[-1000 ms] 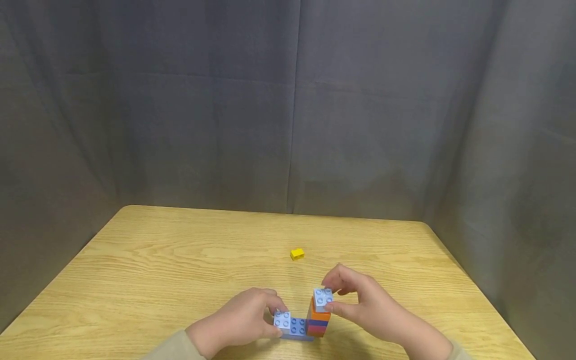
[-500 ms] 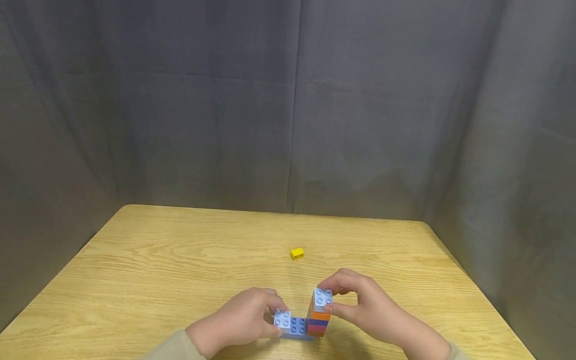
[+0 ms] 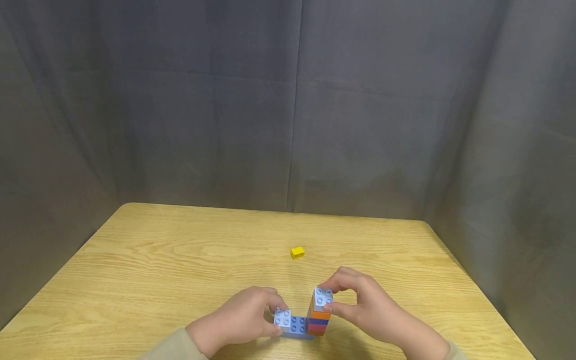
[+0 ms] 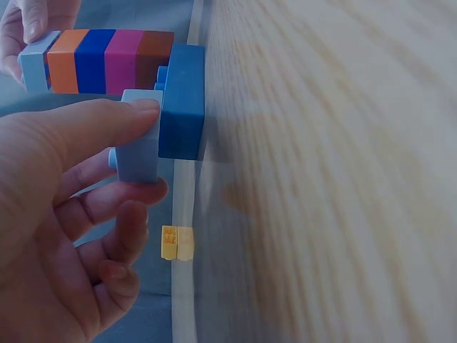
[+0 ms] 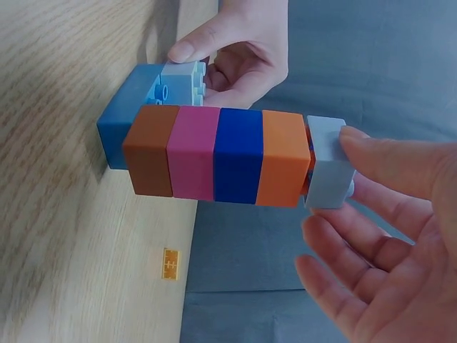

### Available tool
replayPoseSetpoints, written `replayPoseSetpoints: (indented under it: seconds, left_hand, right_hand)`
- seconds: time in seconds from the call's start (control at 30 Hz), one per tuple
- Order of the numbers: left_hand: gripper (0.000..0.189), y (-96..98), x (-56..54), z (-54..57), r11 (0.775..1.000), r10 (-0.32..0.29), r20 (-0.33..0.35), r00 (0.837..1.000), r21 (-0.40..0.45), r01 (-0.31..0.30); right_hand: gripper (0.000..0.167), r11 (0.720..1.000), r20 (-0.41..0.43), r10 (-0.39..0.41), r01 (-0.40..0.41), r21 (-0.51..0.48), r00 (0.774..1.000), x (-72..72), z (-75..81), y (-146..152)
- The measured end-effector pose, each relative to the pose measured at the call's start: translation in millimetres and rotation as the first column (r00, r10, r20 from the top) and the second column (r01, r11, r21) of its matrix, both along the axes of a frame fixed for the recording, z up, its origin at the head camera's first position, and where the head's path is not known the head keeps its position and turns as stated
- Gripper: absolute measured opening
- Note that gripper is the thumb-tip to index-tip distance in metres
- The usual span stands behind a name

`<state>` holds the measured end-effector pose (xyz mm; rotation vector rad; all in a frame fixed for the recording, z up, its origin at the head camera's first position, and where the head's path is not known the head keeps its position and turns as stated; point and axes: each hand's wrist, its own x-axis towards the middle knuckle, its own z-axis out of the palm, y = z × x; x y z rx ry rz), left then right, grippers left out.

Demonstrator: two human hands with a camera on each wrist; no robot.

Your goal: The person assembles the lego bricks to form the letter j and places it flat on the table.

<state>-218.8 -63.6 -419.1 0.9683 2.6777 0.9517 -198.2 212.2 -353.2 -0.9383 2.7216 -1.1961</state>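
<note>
My left hand (image 3: 245,316) pinches a light blue toy building brick (image 3: 282,318) between thumb and fingers. That brick sits on the left end of a longer blue brick (image 4: 184,103), which lies on the table. On the blue brick's right end rises a tower: brown (image 5: 150,151), pink (image 5: 193,152), dark blue (image 5: 239,156) and orange (image 5: 284,158) bricks. My right hand (image 3: 373,311) pinches a second light blue brick (image 5: 328,163) at the tower's top. In the right wrist view, a narrow gap with orange studs shows between it and the orange brick.
A small yellow brick (image 3: 297,252) lies farther back on the wooden table (image 3: 189,250), beyond both hands. Grey curtains (image 3: 202,110) stand behind the table and along both sides.
My right hand's fingers have shifted slightly over the top light blue brick, which now lines up more squarely with the tower. My left hand keeps its hold without visible movement.
</note>
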Motion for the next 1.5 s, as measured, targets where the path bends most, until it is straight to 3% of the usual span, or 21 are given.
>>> replayPoseSetpoints:
  seconds: [0.6,0.83,1.2,1.5]
  left_hand:
    - [0.031,0.6,0.7,-0.4,1.0,0.001,0.004,1.0,-0.003,-0.001]
    - [0.032,-0.1,0.2,0.6,1.0,-0.003,0.005,1.0,0.005,0.003]
    - [0.033,1.4,-0.2,0.0,1.0,0.005,0.031,0.999,-0.006,-0.005]
    - [0.037,0.4,-0.3,3.0,0.999,0.037,0.042,0.998,-0.011,-0.037]
  right_hand:
    - [0.018,0.999,-0.038,0.038,-0.039,-0.03,0.999,-0.7,-4.4,-1]
    - [0.024,1.0,-0.032,0.025,-0.025,0.005,0.999,-1.5,-3.6,-2]
    - [0.024,1.0,-0.111,0.001,0.0,0.012,0.994,3.3,-7.2,-1]
    - [0.024,0.999,-0.071,-0.029,0.028,-0.021,0.997,-8.8,-8.9,-4]
